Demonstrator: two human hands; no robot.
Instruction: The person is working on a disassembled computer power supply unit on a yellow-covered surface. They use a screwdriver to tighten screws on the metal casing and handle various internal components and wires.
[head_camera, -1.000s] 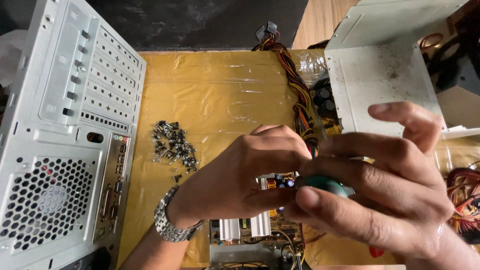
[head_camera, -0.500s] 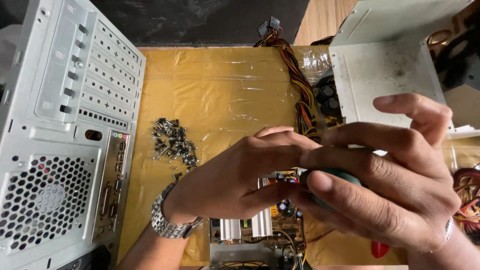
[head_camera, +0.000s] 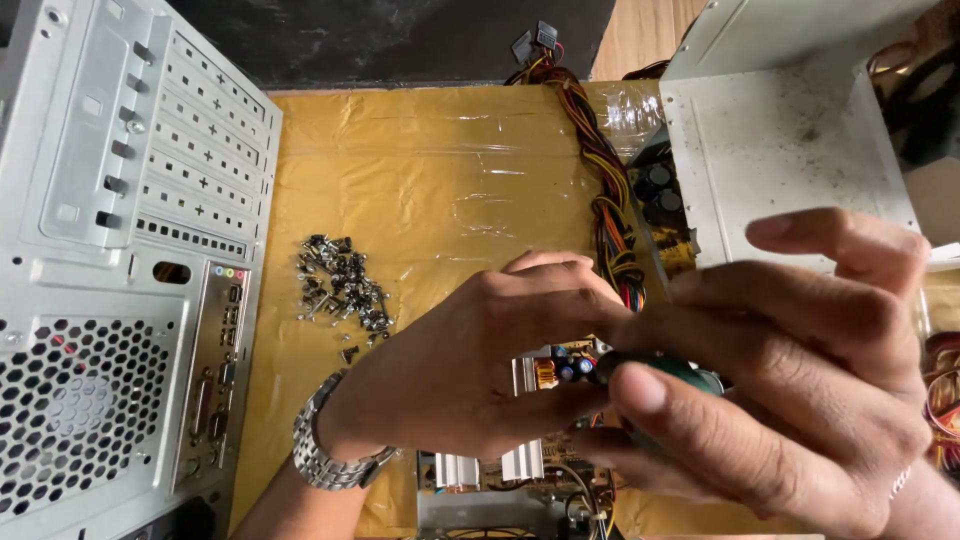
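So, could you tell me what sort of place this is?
Probably a computer repair bench: an opened computer case, a pile of loose screws on the yellow-covered table, and a circuit board under the hands.

Both hands over a circuit board, right fingers around a green-handled tool.

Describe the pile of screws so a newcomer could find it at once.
Start at the grey computer case on the left, then move right onto the yellow plastic-covered table. The pile of screws lies there, just above the left hand with the metal wristwatch: the only loose heap of small dark metal bits.
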